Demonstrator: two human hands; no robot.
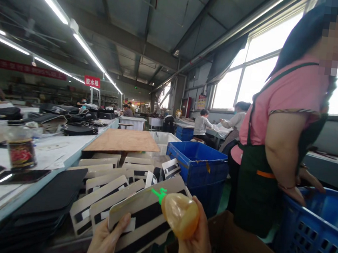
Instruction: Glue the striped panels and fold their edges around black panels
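Note:
A beige panel with black stripes (141,214) is held up at the lower middle, tilted. My left hand (109,237) grips its lower left edge, thumb on the front face beside a small white patch. My right hand (194,242) is wrapped round a soft bottle of amber liquid (180,216). The bottle's green nozzle (160,194) points left, at the panel's upper edge; whether it touches is unclear. Behind the held panel, several similar striped panels (101,200) lean in rows.
Black sheets (50,194) are stacked left of the panels. A phone (20,177) and a jar (21,151) rest on the long table (64,147). Blue bins (197,157) stand beyond. At right, a person in a green apron (256,188) holds a blue basket (311,234) near a cardboard box (243,247).

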